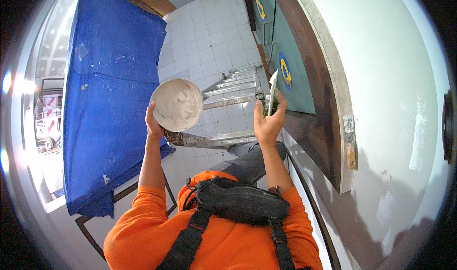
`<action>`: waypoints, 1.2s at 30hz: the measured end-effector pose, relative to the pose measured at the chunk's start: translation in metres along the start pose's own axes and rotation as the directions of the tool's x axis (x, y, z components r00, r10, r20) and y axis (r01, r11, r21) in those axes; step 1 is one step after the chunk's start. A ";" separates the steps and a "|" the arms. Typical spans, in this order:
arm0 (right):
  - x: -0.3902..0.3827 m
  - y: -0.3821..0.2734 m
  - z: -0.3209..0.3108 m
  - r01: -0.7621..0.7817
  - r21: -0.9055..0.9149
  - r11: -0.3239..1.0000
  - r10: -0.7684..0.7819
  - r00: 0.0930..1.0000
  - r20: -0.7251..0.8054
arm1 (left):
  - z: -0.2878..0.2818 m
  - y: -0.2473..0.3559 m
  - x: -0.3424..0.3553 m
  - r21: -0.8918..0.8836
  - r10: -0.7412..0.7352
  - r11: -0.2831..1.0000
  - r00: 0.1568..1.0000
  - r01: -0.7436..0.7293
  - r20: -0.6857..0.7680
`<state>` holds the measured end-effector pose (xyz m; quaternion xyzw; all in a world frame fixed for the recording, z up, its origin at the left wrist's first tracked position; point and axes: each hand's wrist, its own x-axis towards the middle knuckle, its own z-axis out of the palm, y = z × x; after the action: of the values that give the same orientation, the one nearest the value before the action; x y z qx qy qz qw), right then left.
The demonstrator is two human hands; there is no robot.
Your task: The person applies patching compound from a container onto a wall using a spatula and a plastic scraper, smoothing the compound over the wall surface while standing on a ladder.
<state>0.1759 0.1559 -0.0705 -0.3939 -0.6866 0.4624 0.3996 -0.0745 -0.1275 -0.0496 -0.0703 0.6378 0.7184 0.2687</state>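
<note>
My left hand (153,121) grips the lower left rim of a round bowl of pale, creamy putty (178,103). The bowl is tipped so its inside shows, and the putty surface is uneven. My right hand (270,121) is closed round a thin, light-coloured putty knife (272,91), its blade pointing up and away from me with white putty at the tip. Bowl and blade are apart, with a metal stepladder (229,101) below and between them.
A blue sheet (112,89) hangs on the left. To the right, a green door (290,79) with blue-and-yellow emblems sits in a brown frame. A wooden-handled tool (351,146) rests on the frame's top ledge. The pale wall (397,79) bears white patches. Tiled floor (204,41) lies below.
</note>
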 end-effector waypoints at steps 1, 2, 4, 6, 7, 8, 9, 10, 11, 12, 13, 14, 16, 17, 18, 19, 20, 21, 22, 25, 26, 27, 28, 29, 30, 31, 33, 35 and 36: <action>0.000 -0.003 -0.001 -0.028 0.015 1.000 0.028 0.999 0.023 | -0.004 0.000 0.001 0.004 -0.011 1.000 1.000 0.011 0.020; 0.000 -0.002 0.001 -0.008 0.006 1.000 0.008 1.000 0.011 | -0.006 0.000 0.004 0.001 -0.021 1.000 0.999 0.021 0.048; -0.002 0.001 0.004 0.026 -0.018 0.999 -0.027 1.000 -0.007 | -0.011 0.001 0.006 -0.007 -0.051 0.999 0.994 0.052 0.098; -0.007 0.001 0.000 -0.010 -0.010 1.000 0.010 1.000 -0.008 | -0.009 -0.003 -0.003 -0.020 -0.074 0.997 0.995 0.075 0.062; -0.006 0.001 0.000 -0.025 -0.004 1.000 0.025 1.000 -0.008 | -0.006 -0.002 -0.002 -0.027 -0.083 0.996 0.996 0.084 0.043; -0.002 0.003 0.003 -0.017 -0.001 1.000 0.017 1.000 -0.009 | -0.004 0.001 0.003 -0.030 -0.098 0.995 0.994 0.100 0.058; -0.003 0.002 0.003 -0.016 -0.004 1.000 0.016 1.000 -0.005 | -0.006 0.000 0.003 -0.030 -0.122 0.992 0.990 0.124 0.067; -0.004 0.002 0.002 -0.015 -0.006 1.000 0.015 1.000 -0.001 | -0.008 -0.001 0.002 -0.030 -0.146 0.988 0.986 0.148 0.076; -0.007 0.000 0.002 -0.071 0.024 0.997 0.071 0.997 0.016 | -0.016 -0.004 0.004 0.022 -0.144 0.989 0.988 0.143 0.047; -0.007 0.002 0.004 -0.060 0.026 0.998 0.060 0.998 0.008 | -0.018 -0.006 0.007 0.005 -0.152 0.988 0.987 0.151 0.056; -0.009 0.004 0.005 -0.049 0.028 0.998 0.049 0.999 -0.001 | -0.021 -0.008 0.009 -0.013 -0.158 0.987 0.985 0.160 0.065; -0.011 0.005 0.006 -0.036 0.030 0.999 0.036 0.999 -0.010 | -0.025 -0.009 0.009 -0.031 -0.165 0.985 0.984 0.167 0.075; -0.010 0.008 0.007 -0.034 0.045 0.998 0.035 0.999 -0.029 | -0.013 -0.004 0.007 -0.030 -0.150 0.988 0.983 0.154 0.104; -0.011 0.009 0.006 -0.032 0.052 0.998 0.034 0.999 -0.041 | -0.009 -0.003 0.007 -0.030 -0.143 0.989 0.982 0.148 0.120; -0.013 0.008 0.007 -0.026 0.049 0.998 0.028 0.999 -0.044 | -0.014 -0.003 0.009 -0.002 -0.157 0.987 0.978 0.159 0.136; -0.012 0.008 0.008 -0.020 0.046 0.999 0.022 0.999 -0.049 | -0.020 -0.003 0.014 0.026 -0.172 0.985 0.973 0.170 0.153; -0.012 0.008 0.008 -0.015 0.043 0.999 0.018 0.998 -0.056 | -0.024 -0.003 0.018 0.057 -0.187 0.982 0.967 0.180 0.171; -0.015 0.007 0.008 -0.001 0.010 1.000 0.002 0.998 -0.064 | -0.019 0.003 0.016 0.112 -0.195 0.978 0.961 0.175 0.196; -0.011 0.007 0.008 0.024 -0.020 0.999 -0.026 0.997 -0.068 | -0.002 0.009 0.011 0.158 -0.193 0.974 0.955 0.160 0.223; -0.006 0.000 0.004 0.016 -0.036 0.999 -0.019 0.998 -0.065 | 0.025 0.011 0.012 0.249 -0.269 0.949 0.912 0.195 0.309; -0.005 -0.003 0.002 0.000 -0.028 1.000 -0.001 0.998 -0.063 | 0.032 0.011 0.012 0.275 -0.308 0.936 0.890 0.220 0.337; -0.003 -0.004 -0.002 0.028 -0.077 0.997 -0.033 0.997 -0.070 | 0.046 0.010 0.010 0.351 -0.299 0.922 0.876 0.163 0.379; -0.007 -0.007 -0.005 -0.009 -0.050 0.999 0.005 0.996 -0.087 | 0.055 0.006 0.006 0.394 -0.316 0.906 0.867 0.156 0.386; -0.011 -0.011 -0.008 -0.046 -0.021 0.999 0.043 0.993 -0.106 | 0.064 0.000 0.004 0.438 -0.334 0.887 0.857 0.146 0.392; -0.012 -0.014 -0.011 -0.074 0.009 0.997 0.075 0.989 -0.129 | 0.075 -0.006 0.008 0.478 -0.347 0.869 0.846 0.127 0.404; -0.016 -0.019 -0.015 -0.067 0.046 0.997 0.073 0.985 -0.154 | 0.073 -0.020 0.015 0.475 -0.368 0.868 0.832 0.146 0.416; -0.032 -0.020 -0.032 -0.164 0.049 0.985 0.169 0.977 -0.133 | 0.068 -0.051 0.036 0.477 -0.412 0.860 0.798 0.182 0.439; -0.054 -0.018 -0.053 -0.249 0.095 0.964 0.261 0.953 -0.152 | 0.085 -0.058 0.028 0.479 -0.461 0.846 0.772 0.234 0.438; -0.070 -0.018 -0.064 -0.261 0.105 0.960 0.276 0.944 -0.180 | 0.089 -0.059 0.025 0.481 -0.486 0.837 0.759 0.261 0.434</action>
<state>0.2574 0.1083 -0.0495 -0.5103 -0.5656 0.4992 0.4128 -0.0458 -0.0329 -0.0971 0.0613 0.6381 0.4955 0.5861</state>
